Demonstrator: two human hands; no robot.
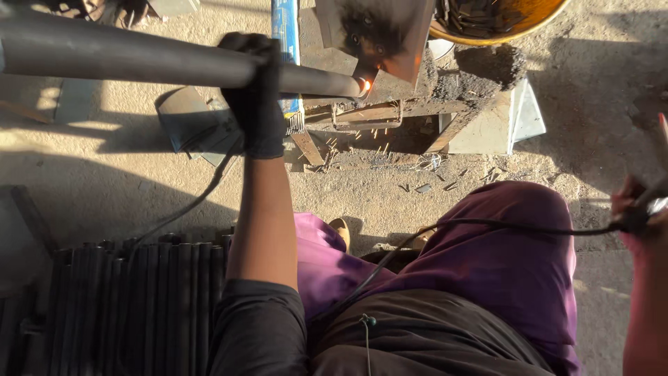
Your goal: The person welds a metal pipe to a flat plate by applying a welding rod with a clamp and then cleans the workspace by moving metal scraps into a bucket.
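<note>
My left hand [256,97], in a dark glove, grips a long dark metal pipe [125,57] that runs from the left edge to a glowing orange weld spot [364,85]. There the pipe's end meets a flat metal blade [379,31] resting on a low metal stand [390,115]. My right hand [637,212] is at the far right edge, closed around a black cable [487,224] that crosses my purple-clad knee; what is at the cable's end is out of frame.
A stack of several dark pipes [139,299] lies at lower left. An orange bowl [501,21] of metal scraps sits at the top. A blue bar [285,28] and metal sheets [188,118] lie on the sandy floor.
</note>
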